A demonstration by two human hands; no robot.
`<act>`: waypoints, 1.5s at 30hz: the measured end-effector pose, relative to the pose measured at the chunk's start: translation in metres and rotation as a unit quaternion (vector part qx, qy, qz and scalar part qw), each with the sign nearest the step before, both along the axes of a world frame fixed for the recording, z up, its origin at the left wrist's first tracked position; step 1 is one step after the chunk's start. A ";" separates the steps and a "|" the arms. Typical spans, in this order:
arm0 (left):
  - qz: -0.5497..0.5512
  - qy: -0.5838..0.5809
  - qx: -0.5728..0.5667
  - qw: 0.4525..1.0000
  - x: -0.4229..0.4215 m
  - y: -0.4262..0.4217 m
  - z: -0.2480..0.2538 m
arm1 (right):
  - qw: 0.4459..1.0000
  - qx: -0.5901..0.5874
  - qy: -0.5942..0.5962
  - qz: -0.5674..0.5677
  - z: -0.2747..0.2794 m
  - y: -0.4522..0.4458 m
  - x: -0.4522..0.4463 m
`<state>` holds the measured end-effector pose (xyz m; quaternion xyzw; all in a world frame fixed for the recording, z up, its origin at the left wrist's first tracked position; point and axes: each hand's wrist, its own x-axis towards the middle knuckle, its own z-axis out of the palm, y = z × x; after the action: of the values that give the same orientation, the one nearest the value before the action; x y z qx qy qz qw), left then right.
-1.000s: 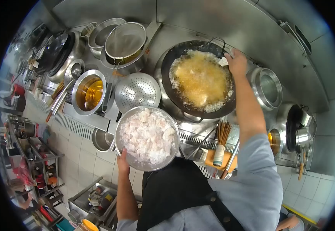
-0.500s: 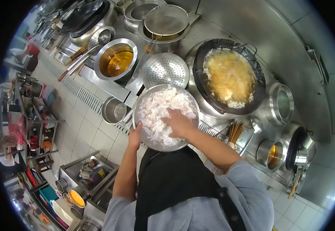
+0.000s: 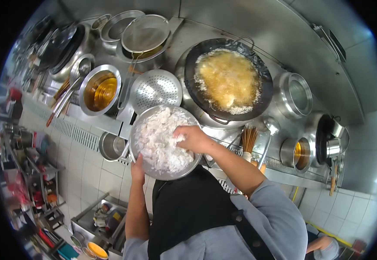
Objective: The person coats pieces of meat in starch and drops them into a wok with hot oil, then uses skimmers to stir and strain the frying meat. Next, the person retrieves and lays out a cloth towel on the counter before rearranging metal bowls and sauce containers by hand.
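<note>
A round metal bowl (image 3: pixel 162 176) of white floured pieces (image 3: pixel 156 134) is held in front of the black apron. My left hand (image 3: pixel 138 168) grips its near left rim. Over the right part of the pieces is my right hand (image 3: pixel 192 138), its fingers closed on a floured piece. Beyond the bowl, a black wok (image 3: pixel 264 80) holds bubbling golden oil with pale bits around its edge. The perforated metal skimmer (image 3: pixel 156 91) lies just behind the bowl.
At the left stand an oil pot (image 3: pixel 101 91) and a mesh strainer (image 3: pixel 145 34) over another pot. A bamboo brush (image 3: pixel 249 138), a ladle (image 3: pixel 271 125) and a pot with oil (image 3: pixel 295 154) are at the right. Another person (image 3: pixel 325 247) shows at the lower right.
My right hand, open over the pieces half a second ago, has closed and lifted slightly. Earlier it was at the wok's edge with a white piece. The view has shifted; my left hand still holds the bowl.
</note>
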<state>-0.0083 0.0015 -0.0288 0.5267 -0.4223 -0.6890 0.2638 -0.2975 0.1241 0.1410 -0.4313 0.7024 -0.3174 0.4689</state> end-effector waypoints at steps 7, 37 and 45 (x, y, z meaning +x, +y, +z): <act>-0.005 0.000 -0.001 1.000 0.000 0.001 0.007 | 0.943 -0.201 0.007 -0.264 0.030 0.036 -0.160; -0.013 -0.014 -0.007 1.000 0.008 0.001 0.001 | 0.844 -0.302 0.402 -0.185 0.034 -0.030 -0.124; -0.005 -0.017 -0.012 1.000 -0.001 0.001 0.009 | 0.881 0.014 0.440 0.172 -0.032 0.003 -0.013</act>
<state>-0.0090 0.0030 -0.0194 0.5328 -0.4374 -0.6764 0.2595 -0.3109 0.1270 0.1088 -0.6336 0.7559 0.0008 0.1648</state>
